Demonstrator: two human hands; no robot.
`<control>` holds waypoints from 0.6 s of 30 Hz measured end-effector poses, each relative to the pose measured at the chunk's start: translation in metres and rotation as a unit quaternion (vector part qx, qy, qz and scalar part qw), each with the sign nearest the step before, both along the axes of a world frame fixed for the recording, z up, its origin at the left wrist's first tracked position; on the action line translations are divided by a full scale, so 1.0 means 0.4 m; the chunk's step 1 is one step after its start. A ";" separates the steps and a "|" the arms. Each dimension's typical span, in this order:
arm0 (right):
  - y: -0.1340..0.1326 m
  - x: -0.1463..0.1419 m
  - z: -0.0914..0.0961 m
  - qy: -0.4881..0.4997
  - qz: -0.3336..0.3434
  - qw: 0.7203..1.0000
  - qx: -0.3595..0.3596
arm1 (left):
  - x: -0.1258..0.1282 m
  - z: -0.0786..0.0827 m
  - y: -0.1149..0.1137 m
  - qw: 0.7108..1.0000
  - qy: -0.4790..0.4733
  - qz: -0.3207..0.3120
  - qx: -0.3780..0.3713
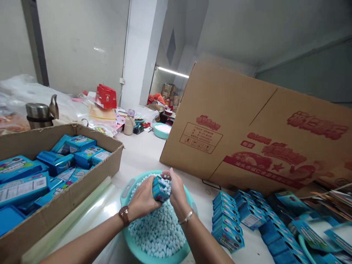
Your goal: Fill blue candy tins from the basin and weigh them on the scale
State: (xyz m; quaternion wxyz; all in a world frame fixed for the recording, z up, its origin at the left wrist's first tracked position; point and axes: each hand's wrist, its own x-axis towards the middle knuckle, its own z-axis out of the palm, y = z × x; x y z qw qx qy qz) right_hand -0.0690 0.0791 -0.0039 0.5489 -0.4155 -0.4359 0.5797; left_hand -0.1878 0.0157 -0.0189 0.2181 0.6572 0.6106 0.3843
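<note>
A teal basin (127, 190) full of small pale blue candies (159, 231) sits on the white table in front of me. Over it, my left hand (143, 200) grips a small blue box (159, 189) whose open top is heaped with candies. My right hand (177, 192) is cupped against the box's other side, fingers closed over the candies at its mouth. A watch is on my left wrist, a bracelet on my right.
A cardboard tray (66, 198) of blue boxes lies at left. A big printed carton (247, 128) leans at right, with rows of small blue boxes (228, 223) below it. A metal kettle (40, 113), a red box (106, 96) and another teal bowl (162, 130) stand farther back.
</note>
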 end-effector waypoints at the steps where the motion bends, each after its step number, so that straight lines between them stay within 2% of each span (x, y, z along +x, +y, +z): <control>1: 0.000 -0.002 0.002 0.000 0.001 1.000 -0.001 | -0.001 0.001 -0.001 1.000 -0.001 -0.001 0.004; 14: -0.052 -0.016 0.023 -0.058 0.023 0.998 0.015 | -0.007 0.013 -0.029 1.000 -0.002 0.003 0.008; 18: -0.064 0.015 0.019 -0.048 0.086 0.995 0.018 | -0.035 0.035 -0.037 0.999 0.027 -0.039 -0.007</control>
